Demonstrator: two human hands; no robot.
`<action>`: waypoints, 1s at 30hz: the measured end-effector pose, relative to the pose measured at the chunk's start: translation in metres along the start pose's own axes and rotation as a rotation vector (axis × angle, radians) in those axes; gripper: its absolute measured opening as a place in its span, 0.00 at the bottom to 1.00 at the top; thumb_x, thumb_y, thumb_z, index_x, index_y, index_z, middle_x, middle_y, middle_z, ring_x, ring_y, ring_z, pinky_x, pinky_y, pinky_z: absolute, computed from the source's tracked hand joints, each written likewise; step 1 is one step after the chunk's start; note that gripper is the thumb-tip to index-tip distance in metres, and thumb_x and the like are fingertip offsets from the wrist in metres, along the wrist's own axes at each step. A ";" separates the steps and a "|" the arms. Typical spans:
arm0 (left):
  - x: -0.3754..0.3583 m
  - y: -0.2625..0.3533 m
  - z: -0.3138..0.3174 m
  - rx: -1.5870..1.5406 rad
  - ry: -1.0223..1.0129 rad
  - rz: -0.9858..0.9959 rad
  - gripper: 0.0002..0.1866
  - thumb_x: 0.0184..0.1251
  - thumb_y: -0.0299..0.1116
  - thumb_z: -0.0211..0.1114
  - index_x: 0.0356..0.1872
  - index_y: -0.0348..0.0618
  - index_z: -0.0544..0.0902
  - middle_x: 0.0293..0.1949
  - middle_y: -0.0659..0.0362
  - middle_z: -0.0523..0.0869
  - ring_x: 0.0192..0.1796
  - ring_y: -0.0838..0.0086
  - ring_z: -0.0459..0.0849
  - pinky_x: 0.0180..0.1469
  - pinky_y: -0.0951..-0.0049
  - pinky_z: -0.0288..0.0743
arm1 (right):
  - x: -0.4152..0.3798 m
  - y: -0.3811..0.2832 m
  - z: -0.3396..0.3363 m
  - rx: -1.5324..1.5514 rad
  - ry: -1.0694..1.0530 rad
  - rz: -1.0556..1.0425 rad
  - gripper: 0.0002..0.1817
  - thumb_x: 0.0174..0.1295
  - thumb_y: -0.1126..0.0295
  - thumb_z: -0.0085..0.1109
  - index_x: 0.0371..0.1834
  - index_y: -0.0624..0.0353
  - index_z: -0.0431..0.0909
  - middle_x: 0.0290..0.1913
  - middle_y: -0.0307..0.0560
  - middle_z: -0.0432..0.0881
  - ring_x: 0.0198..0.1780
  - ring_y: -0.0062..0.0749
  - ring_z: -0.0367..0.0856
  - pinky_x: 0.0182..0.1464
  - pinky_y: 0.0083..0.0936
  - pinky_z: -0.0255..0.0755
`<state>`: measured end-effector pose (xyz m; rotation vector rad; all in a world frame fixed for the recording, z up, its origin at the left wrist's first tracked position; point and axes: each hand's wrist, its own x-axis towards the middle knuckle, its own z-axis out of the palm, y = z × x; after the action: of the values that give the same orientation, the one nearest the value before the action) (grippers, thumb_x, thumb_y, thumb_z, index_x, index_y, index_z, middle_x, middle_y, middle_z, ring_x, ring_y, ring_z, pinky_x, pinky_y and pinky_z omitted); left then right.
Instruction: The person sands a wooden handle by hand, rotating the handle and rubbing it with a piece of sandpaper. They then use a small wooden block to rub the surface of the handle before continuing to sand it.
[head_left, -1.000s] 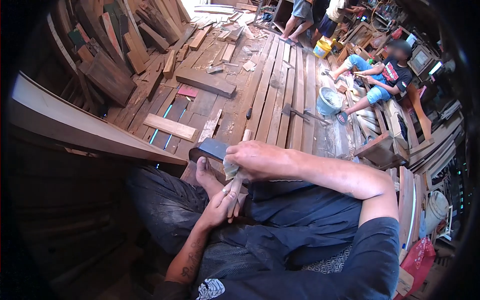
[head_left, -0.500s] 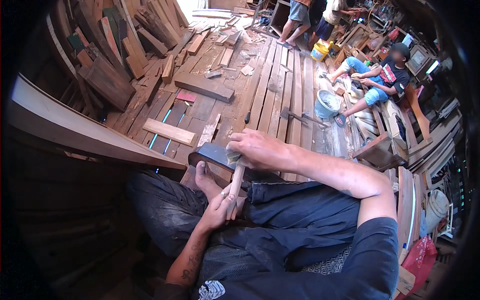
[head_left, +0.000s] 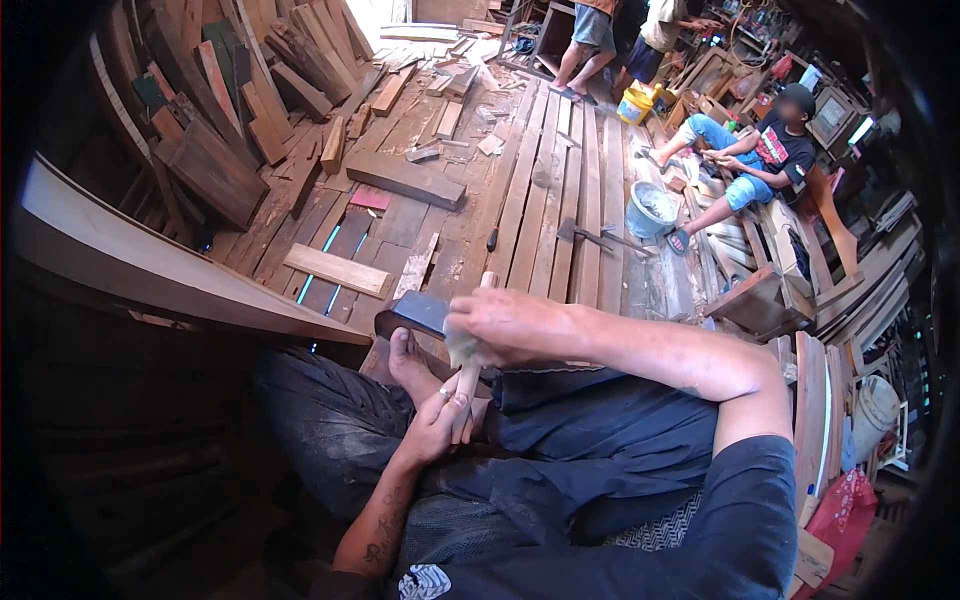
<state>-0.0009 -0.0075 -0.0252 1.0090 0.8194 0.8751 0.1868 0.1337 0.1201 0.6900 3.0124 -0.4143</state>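
Note:
My left hand [head_left: 432, 425] is closed round the lower end of a slim wooden stick [head_left: 468, 385], low between my legs. Higher up, my right hand [head_left: 495, 325] wraps the same stick with a folded greyish-green piece of sandpaper [head_left: 461, 346] pressed against it. The stick's far tip pokes out above my right knuckles. Just left of that hand, a dark block [head_left: 418, 311] with a smooth bluish-black top sits by my bare foot [head_left: 405, 355].
A pale board [head_left: 338, 270] and a thick plank [head_left: 405, 180] lie on the slatted floor ahead. Near a hammer-like tool [head_left: 583, 233] stands a bucket [head_left: 652, 210]. A seated person [head_left: 770, 160] works at right; others stand behind. Timber [head_left: 215, 165] leans at left.
My right hand and the sandpaper have slid down the stick toward my left hand, uncovering the stick's far tip. The left hand stays put.

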 end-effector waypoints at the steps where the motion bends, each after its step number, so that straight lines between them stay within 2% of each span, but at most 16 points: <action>1: 0.000 -0.003 -0.001 0.010 0.000 0.013 0.27 0.87 0.36 0.49 0.79 0.33 0.64 0.43 0.60 0.82 0.39 0.79 0.80 0.43 0.78 0.73 | 0.001 -0.003 0.003 0.054 -0.047 -0.011 0.20 0.52 0.69 0.72 0.46 0.61 0.77 0.47 0.52 0.79 0.52 0.52 0.81 0.55 0.43 0.77; 3: 0.001 -0.005 -0.001 0.023 0.005 0.036 0.28 0.86 0.37 0.49 0.79 0.35 0.63 0.32 0.62 0.79 0.28 0.79 0.77 0.31 0.78 0.70 | 0.004 -0.001 0.003 0.108 -0.110 -0.042 0.21 0.52 0.69 0.72 0.48 0.61 0.76 0.48 0.52 0.78 0.54 0.52 0.81 0.56 0.43 0.78; 5: 0.002 -0.004 0.000 0.022 0.011 0.049 0.28 0.86 0.37 0.49 0.80 0.35 0.63 0.28 0.62 0.78 0.24 0.79 0.76 0.27 0.78 0.68 | 0.002 0.006 -0.002 0.056 -0.005 -0.019 0.22 0.52 0.70 0.72 0.49 0.61 0.76 0.48 0.52 0.78 0.54 0.53 0.81 0.56 0.43 0.79; 7: 0.002 -0.003 0.001 0.005 0.013 0.034 0.27 0.86 0.36 0.49 0.79 0.34 0.64 0.40 0.60 0.79 0.37 0.77 0.77 0.41 0.77 0.69 | -0.002 0.010 -0.009 -0.050 0.098 0.011 0.21 0.53 0.72 0.71 0.50 0.61 0.75 0.49 0.52 0.78 0.53 0.52 0.81 0.56 0.42 0.79; 8: 0.002 -0.003 0.000 -0.006 0.013 0.015 0.27 0.86 0.36 0.49 0.79 0.33 0.65 0.52 0.57 0.79 0.50 0.76 0.77 0.54 0.75 0.70 | -0.003 0.009 -0.008 -0.084 0.103 0.021 0.20 0.54 0.72 0.70 0.50 0.61 0.75 0.48 0.52 0.78 0.53 0.51 0.80 0.56 0.42 0.79; 10: 0.001 -0.003 -0.001 -0.002 0.019 -0.005 0.27 0.87 0.36 0.49 0.78 0.31 0.66 0.63 0.54 0.81 0.61 0.74 0.79 0.66 0.74 0.72 | -0.003 0.004 -0.002 -0.152 0.114 0.039 0.19 0.55 0.72 0.70 0.49 0.61 0.75 0.48 0.52 0.78 0.53 0.50 0.80 0.56 0.42 0.79; 13: 0.000 -0.005 -0.004 0.044 0.027 -0.026 0.26 0.87 0.36 0.49 0.78 0.33 0.66 0.57 0.55 0.83 0.54 0.75 0.81 0.57 0.76 0.75 | 0.001 -0.001 0.003 0.070 -0.089 -0.056 0.18 0.55 0.72 0.69 0.48 0.61 0.76 0.47 0.52 0.78 0.52 0.50 0.80 0.56 0.43 0.78; 15: 0.001 -0.003 -0.007 0.067 0.026 -0.054 0.26 0.87 0.36 0.49 0.78 0.34 0.66 0.48 0.57 0.85 0.45 0.77 0.83 0.46 0.79 0.78 | 0.002 0.001 0.003 0.052 -0.062 -0.058 0.18 0.56 0.71 0.70 0.48 0.61 0.76 0.47 0.52 0.78 0.52 0.50 0.80 0.56 0.44 0.78; 18: -0.001 0.012 -0.003 -0.036 -0.010 -0.008 0.26 0.87 0.36 0.49 0.78 0.35 0.65 0.35 0.63 0.83 0.29 0.81 0.79 0.29 0.82 0.72 | 0.002 0.012 0.001 -0.039 0.057 -0.015 0.19 0.57 0.70 0.70 0.49 0.61 0.76 0.48 0.52 0.78 0.54 0.51 0.80 0.56 0.46 0.78; 21: 0.002 0.008 0.005 -0.012 0.043 0.061 0.27 0.87 0.37 0.48 0.79 0.36 0.64 0.28 0.66 0.79 0.21 0.84 0.73 0.21 0.83 0.65 | -0.003 0.012 -0.004 -0.097 0.103 0.037 0.20 0.57 0.69 0.71 0.50 0.62 0.76 0.49 0.53 0.78 0.56 0.51 0.80 0.56 0.46 0.78; 24: 0.000 0.011 0.004 -0.081 -0.010 0.017 0.27 0.86 0.35 0.50 0.80 0.36 0.62 0.28 0.65 0.79 0.22 0.84 0.74 0.22 0.83 0.67 | -0.003 0.002 -0.006 0.109 -0.117 -0.018 0.21 0.57 0.68 0.72 0.51 0.62 0.76 0.50 0.54 0.78 0.57 0.51 0.80 0.56 0.45 0.78; 30: -0.002 0.024 0.008 -0.019 -0.024 -0.016 0.30 0.84 0.33 0.57 0.80 0.37 0.61 0.29 0.65 0.80 0.23 0.85 0.76 0.21 0.82 0.69 | 0.000 0.011 0.002 -0.017 0.117 0.004 0.19 0.59 0.68 0.70 0.50 0.62 0.76 0.48 0.55 0.78 0.55 0.53 0.80 0.57 0.45 0.77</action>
<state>0.0002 -0.0058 0.0003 0.9933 0.7964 0.8542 0.1915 0.1432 0.1151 0.7440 3.1187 -0.3597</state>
